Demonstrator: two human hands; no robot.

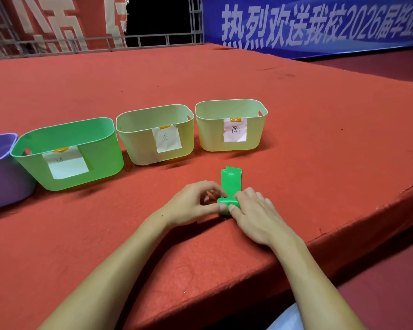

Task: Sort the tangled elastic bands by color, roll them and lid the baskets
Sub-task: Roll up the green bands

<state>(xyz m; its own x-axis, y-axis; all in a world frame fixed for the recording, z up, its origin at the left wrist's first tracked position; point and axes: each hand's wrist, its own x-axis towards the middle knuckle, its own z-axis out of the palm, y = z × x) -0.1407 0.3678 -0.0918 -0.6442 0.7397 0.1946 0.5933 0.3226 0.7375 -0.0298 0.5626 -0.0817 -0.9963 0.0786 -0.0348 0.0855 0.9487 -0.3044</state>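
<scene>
A green elastic band (pixel 231 181) lies flat on the red carpeted platform, its near end wound into a small roll between my hands. My left hand (pixel 196 204) pinches the roll's left side with thumb and fingers. My right hand (pixel 255 210) grips its right side, fingers curled over the top. Behind stand a row of open baskets, each with a paper label: a green basket (pixel 100 163), a pale yellow basket (pixel 138 151) and a second pale yellow basket (pixel 208 139). A purple basket (pixel 3 177) is cut off at the left edge.
The red platform (pixel 296 139) drops off along its front and right edge close to my hands. A blue banner (pixel 320 25) and a red banner (pixel 45 20) with a metal truss hang at the back. No lids are in view.
</scene>
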